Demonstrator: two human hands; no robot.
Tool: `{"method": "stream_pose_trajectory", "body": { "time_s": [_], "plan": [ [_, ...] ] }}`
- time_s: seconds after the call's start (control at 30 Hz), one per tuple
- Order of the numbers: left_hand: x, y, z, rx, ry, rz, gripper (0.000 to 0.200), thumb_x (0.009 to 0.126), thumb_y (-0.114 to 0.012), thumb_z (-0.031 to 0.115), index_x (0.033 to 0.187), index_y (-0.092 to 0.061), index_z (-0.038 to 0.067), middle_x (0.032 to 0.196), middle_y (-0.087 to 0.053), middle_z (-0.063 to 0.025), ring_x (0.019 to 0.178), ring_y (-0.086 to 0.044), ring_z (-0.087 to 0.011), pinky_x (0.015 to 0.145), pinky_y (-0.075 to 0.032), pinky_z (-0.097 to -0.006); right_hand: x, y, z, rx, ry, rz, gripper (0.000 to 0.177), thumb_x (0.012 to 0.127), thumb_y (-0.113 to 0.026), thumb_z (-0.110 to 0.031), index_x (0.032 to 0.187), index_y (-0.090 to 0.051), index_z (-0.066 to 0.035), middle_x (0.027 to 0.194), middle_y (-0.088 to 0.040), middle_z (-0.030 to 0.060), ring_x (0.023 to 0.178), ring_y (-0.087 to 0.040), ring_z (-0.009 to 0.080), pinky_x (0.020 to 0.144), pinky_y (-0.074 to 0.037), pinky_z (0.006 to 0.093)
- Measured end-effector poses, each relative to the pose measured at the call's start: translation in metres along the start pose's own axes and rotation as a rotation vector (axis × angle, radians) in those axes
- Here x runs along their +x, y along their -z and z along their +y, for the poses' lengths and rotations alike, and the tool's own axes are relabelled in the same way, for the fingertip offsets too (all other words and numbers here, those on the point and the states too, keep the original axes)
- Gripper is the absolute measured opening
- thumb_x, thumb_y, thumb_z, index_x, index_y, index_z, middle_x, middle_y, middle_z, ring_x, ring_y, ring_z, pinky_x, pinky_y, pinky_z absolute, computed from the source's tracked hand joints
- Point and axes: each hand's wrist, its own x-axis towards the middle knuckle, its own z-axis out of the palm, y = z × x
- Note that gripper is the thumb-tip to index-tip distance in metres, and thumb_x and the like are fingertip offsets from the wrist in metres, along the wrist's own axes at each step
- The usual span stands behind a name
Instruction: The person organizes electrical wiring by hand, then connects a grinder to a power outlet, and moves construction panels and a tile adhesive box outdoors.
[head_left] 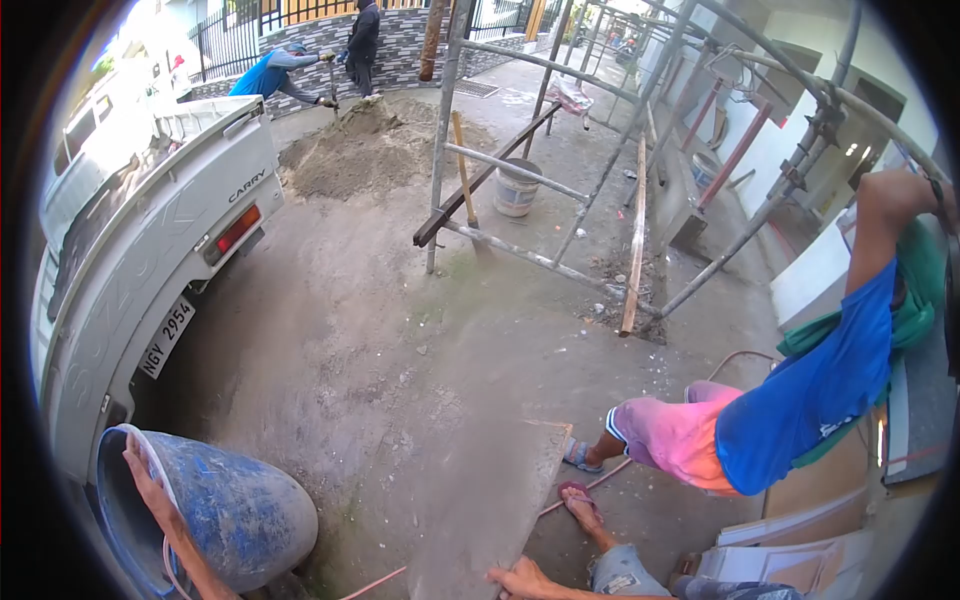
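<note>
At lower left, a large blue plastic drum (235, 510), smeared with grey, lies tipped with its mouth towards the left. My left hand (150, 475) holds the drum's rim, its fingers partly hidden along the edge. At the bottom centre, my right hand (522, 578) is closed on the edge of a flat grey-coated board (490, 490). Dried cement or dust seems to cover the board, and its near end runs out of view.
A white pickup (190, 210) stands at left. Metal scaffolding (560, 262) rises ahead, near a bucket (516, 188) and a shovel (465, 180). A blue-shirted person (810, 385) is close on the right. Two people are by the sand pile (350, 150). A hose (605, 478) crosses the ground.
</note>
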Motion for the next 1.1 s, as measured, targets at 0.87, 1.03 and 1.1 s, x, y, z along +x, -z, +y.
{"method": "stream_pose_trajectory", "body": {
  "time_s": [0.87,1.03,1.1],
  "plan": [
    [-0.413,-0.106,-0.261,0.54,0.512,-0.564,0.063,0.096,-0.038,0.039,0.142,-0.022,-0.001,0.147,-0.015,-0.0259,0.136,-0.016,-0.0396,0.11,-0.016,-0.0506,-0.081,-0.017,0.042,0.415,-0.206,0.169,0.03,0.081,-0.058,-0.022,0.096,-0.059,0.004,0.08,-0.058,0.0135,0.058,-0.057,0.0187,0.047,-0.044,0.0341],
    [-0.377,-0.038,-0.246,0.581,0.373,-0.871,0.063,0.096,-0.039,0.039,0.143,-0.02,0.003,0.145,-0.011,-0.0307,0.135,-0.013,-0.0436,0.108,-0.017,-0.0533,-0.095,-0.027,0.048,0.421,-0.203,0.169,0.028,0.082,-0.057,-0.022,0.094,-0.059,0.003,0.076,-0.058,0.0127,0.056,-0.055,0.019,0.046,-0.043,0.0345],
    [-0.344,-0.002,-0.231,0.628,0.354,-0.726,0.06,0.095,-0.041,0.037,0.141,-0.024,0.001,0.145,-0.016,-0.0283,0.134,-0.017,-0.0422,0.108,-0.019,-0.0497,-0.097,-0.031,0.051,0.425,-0.22,0.165,0.027,0.082,-0.056,-0.022,0.093,-0.06,0.003,0.074,-0.058,0.0124,0.055,-0.055,0.019,0.045,-0.042,0.0347]
  ]
}}
